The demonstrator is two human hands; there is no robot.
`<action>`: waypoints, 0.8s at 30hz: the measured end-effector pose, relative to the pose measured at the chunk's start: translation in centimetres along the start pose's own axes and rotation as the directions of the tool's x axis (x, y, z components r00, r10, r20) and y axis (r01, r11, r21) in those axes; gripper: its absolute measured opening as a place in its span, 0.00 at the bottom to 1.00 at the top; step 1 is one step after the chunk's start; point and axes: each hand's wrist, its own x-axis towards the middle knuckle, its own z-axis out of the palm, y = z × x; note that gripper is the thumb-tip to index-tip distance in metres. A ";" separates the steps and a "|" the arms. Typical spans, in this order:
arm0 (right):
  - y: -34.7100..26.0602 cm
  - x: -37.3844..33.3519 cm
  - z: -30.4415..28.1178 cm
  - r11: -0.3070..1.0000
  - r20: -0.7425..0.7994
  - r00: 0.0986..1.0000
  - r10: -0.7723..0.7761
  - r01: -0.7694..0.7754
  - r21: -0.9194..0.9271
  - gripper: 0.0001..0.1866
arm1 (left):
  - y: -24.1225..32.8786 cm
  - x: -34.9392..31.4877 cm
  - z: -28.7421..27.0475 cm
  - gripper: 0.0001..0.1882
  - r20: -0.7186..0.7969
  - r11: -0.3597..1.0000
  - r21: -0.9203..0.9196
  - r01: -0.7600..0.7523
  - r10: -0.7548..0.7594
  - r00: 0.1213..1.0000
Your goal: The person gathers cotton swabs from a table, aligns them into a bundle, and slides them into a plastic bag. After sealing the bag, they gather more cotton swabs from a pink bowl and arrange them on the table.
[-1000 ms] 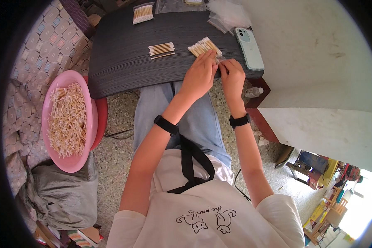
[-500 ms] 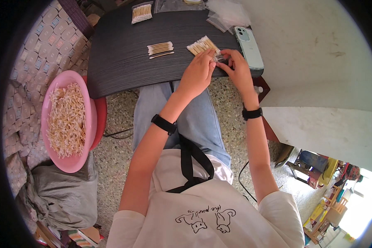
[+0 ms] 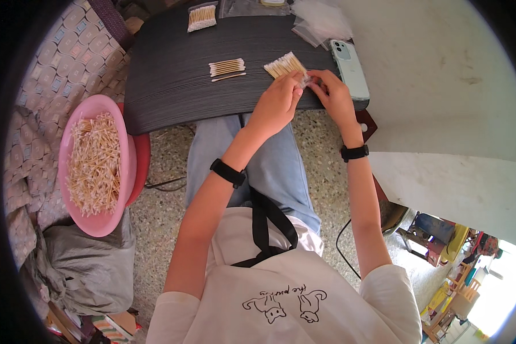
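Note:
A small clear plastic bag of cotton swabs (image 3: 282, 64) lies tilted near the right end of the dark table, its swabs side by side. My left hand (image 3: 276, 104) is closed on the bag's near end, fingertips pressed together. Close beside it, my right hand (image 3: 333, 94) pinches the same end between thumb and forefinger. The fingers partly cover the plastic there. To the left lies a short row of loose cotton swabs (image 3: 226, 66), with a single cotton swab (image 3: 228, 77) just below it.
A filled swab bag (image 3: 202, 18) lies at the table's back. Clear flat bags (image 3: 322, 22) and a pale green phone (image 3: 352, 71) sit at the right. Left of the table, a pink basin (image 3: 63, 172) heaped with swabs rests on something red (image 3: 141, 166). A wall stands close on the right.
The view has shifted slightly, so the table appears a little to the right. Both hands stay at the bag's near end, and the right fingertips have closed together on the plastic.

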 end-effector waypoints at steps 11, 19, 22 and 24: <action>-0.6 0.7 -1.2 0.977 0.090 0.995 0.039 -0.057 0.207 0.18 | -0.1 -0.1 0.0 0.10 -0.013 0.999 0.030 -0.029 0.029 0.999; 0.2 1.3 0.6 0.994 -0.007 0.995 0.099 -0.099 0.048 0.15 | -0.2 0.0 0.1 0.09 -0.003 0.999 0.017 -0.032 0.032 0.999; 0.3 1.4 -0.1 0.990 0.053 0.992 0.111 -0.115 0.082 0.14 | -0.3 -0.2 0.0 0.09 0.015 1.000 0.009 -0.017 0.017 1.000; 0.3 1.6 -0.5 0.985 0.120 0.985 0.122 -0.136 0.110 0.14 | -0.3 -0.1 0.0 0.09 0.018 1.000 0.017 -0.012 0.012 1.000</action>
